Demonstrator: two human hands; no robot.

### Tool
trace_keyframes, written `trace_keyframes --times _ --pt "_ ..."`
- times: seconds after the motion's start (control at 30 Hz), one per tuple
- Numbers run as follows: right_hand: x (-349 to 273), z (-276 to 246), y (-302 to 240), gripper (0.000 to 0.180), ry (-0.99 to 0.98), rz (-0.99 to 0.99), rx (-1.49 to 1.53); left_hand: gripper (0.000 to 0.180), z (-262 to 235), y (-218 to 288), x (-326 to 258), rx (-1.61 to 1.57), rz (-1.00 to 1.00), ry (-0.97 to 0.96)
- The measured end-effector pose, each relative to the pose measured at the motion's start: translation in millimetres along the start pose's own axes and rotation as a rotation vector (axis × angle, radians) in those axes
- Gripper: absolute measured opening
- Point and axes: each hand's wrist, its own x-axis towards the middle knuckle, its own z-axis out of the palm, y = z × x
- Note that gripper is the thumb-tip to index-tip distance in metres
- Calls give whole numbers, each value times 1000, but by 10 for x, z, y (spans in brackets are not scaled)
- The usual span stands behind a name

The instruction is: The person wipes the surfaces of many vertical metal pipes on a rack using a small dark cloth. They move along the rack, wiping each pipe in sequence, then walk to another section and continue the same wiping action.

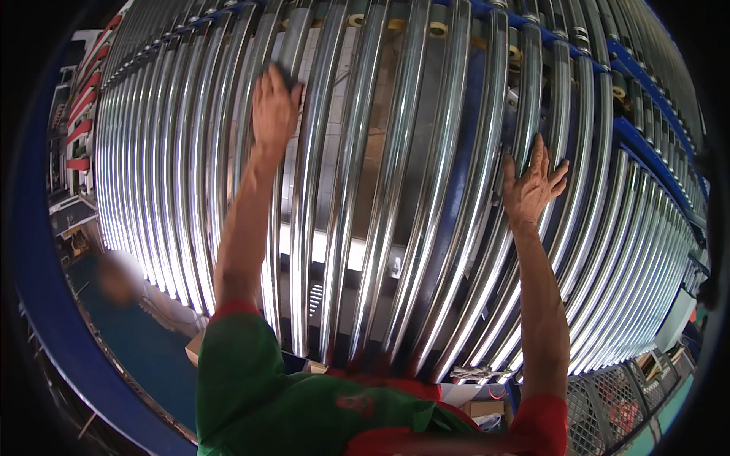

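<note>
Shiny metal rollers [403,129] lie side by side under both my arms. My left hand [275,114] reaches far out over them, its fingers closed over a small dark object [287,77] that looks like a pad or folded cloth. Most of that object is hidden by the fingers, so its kind is unclear. My right hand [532,191] rests on the rollers further right, palm down, fingers spread and nothing held.
Blue frame rails [623,129] carry the rollers at the right and far side. Small yellowish wheels [439,30] show between rollers at the far side. Red-striped equipment [80,129] stands at the left. Near the lower right are a mesh panel [593,403] and a cardboard box [483,409].
</note>
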Motion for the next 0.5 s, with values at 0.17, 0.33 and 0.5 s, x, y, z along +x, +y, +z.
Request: trace_keyframes --times 0.17,0.33,0.5 --pt "-7 20 39 77 10 -7 -8 78 741 95 1879 187 42 61" --pt "11 35 51 77 7 -9 -27 76 839 98 2074 219 45 61" --pt "16 83 88 78 34 -36 -16 77 245 11 760 -76 -64 16"
